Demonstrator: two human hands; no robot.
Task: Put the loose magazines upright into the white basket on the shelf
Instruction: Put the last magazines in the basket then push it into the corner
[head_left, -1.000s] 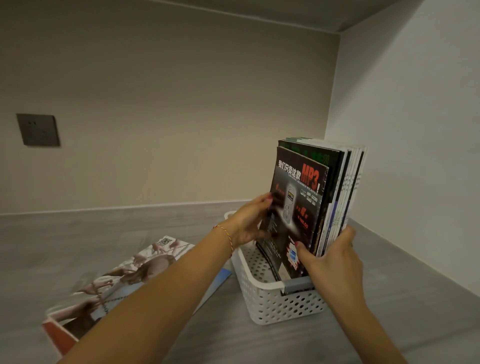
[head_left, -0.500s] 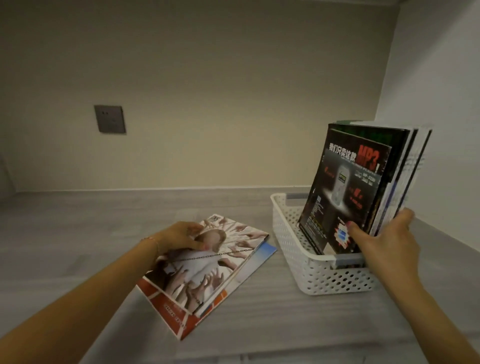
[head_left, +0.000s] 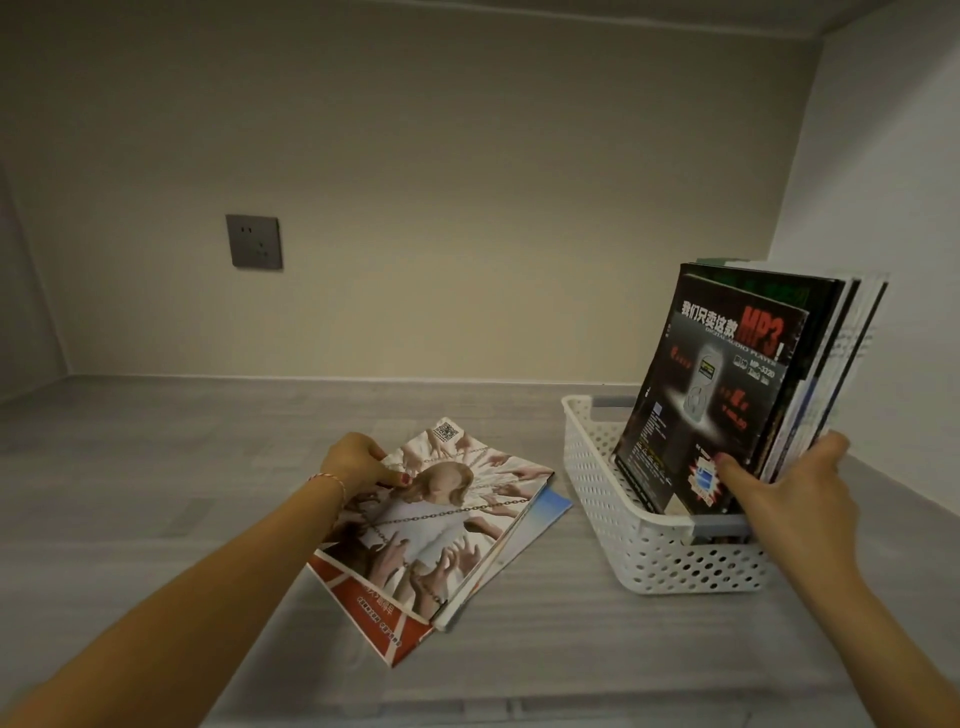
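Observation:
A white perforated basket (head_left: 639, 551) stands on the grey shelf at the right. Several magazines (head_left: 727, 384) stand upright in it, leaning right, a black MP3 cover in front. My right hand (head_left: 789, 493) grips the lower edge of this upright bundle, thumb on the front cover. A small pile of loose magazines (head_left: 431, 525) lies flat on the shelf left of the basket; its top cover shows many reaching hands. My left hand (head_left: 358, 465) pinches the far left edge of that top magazine, thumb on the cover.
A grey wall socket (head_left: 254, 241) sits on the back wall at the left. A white side wall (head_left: 883, 234) rises close behind the basket on the right. The grey shelf (head_left: 156, 467) stretches out to the left of the pile.
My left hand left the upright magazines, moved down left to the flat pile and now pinches the top magazine's edge. The view swung left. My right hand still holds the bundle.

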